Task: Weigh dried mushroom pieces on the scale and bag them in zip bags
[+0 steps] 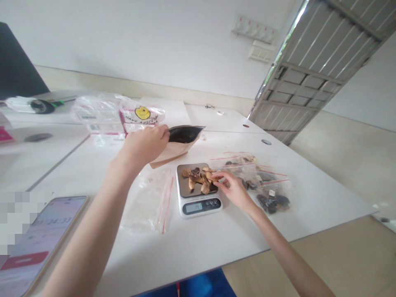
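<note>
My left hand (147, 142) is closed on the rim of a brown paper pouch (179, 149), whose dark-lined mouth gapes toward the right. Dried mushroom pieces (195, 178), tan and dark brown, lie heaped on the metal plate of a white kitchen scale (201, 207). The scale's display is lit, but its digits are hard to read. At the right side of the heap, my right hand (232, 187) has thumb and fingertips closed around a tan mushroom piece. That piece is partly hidden by the fingers.
Zip bags of dark dried pieces (274, 202) lie right of the scale. Flat clear zip bags (147, 202) lie to its left. A phone (46, 239) rests at the near left. Behind the pouch stands a plastic-wrapped package (105, 115). The table edge (247, 256) runs along the front.
</note>
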The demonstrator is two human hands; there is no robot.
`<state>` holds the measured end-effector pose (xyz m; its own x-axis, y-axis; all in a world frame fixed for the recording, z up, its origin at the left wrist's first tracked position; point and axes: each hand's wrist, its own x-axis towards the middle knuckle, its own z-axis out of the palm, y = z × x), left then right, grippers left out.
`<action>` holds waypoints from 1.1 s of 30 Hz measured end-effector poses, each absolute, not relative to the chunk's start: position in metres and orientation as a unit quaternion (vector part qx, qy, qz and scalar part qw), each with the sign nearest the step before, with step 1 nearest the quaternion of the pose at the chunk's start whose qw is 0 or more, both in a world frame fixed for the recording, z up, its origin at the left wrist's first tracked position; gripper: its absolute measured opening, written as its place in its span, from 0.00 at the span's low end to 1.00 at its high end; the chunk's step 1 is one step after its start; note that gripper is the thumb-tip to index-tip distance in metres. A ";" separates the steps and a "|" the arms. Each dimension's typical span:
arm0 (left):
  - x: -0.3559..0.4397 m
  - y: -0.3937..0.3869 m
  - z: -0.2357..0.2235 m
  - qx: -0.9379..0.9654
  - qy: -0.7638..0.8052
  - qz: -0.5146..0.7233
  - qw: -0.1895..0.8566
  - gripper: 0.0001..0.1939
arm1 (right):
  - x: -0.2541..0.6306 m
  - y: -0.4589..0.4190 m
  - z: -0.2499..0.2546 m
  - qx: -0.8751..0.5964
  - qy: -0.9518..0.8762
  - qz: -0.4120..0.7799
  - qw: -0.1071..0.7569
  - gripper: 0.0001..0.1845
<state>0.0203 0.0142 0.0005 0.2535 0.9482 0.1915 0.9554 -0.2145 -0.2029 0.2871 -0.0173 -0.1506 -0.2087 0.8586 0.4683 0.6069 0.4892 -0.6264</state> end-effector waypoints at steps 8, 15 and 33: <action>0.020 0.013 0.001 -0.783 -0.606 -0.008 0.143 0.23 | 0.290 -0.012 -0.155 -0.487 -0.760 0.167 0.397 0.15; 0.021 0.013 0.003 -0.774 -0.623 -0.051 0.104 0.21 | 0.286 -0.020 -0.152 -0.452 -0.810 0.082 0.366 0.20; 0.023 0.010 0.005 -0.776 -0.621 -0.036 0.106 0.22 | 0.284 -0.023 -0.153 -0.426 -0.831 0.038 0.354 0.17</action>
<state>0.0230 0.0097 0.0046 0.2254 0.9561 0.1873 0.9713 -0.2056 -0.1192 0.2837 -0.0227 -0.1529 -0.3853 0.7359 0.5568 0.6821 0.6335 -0.3653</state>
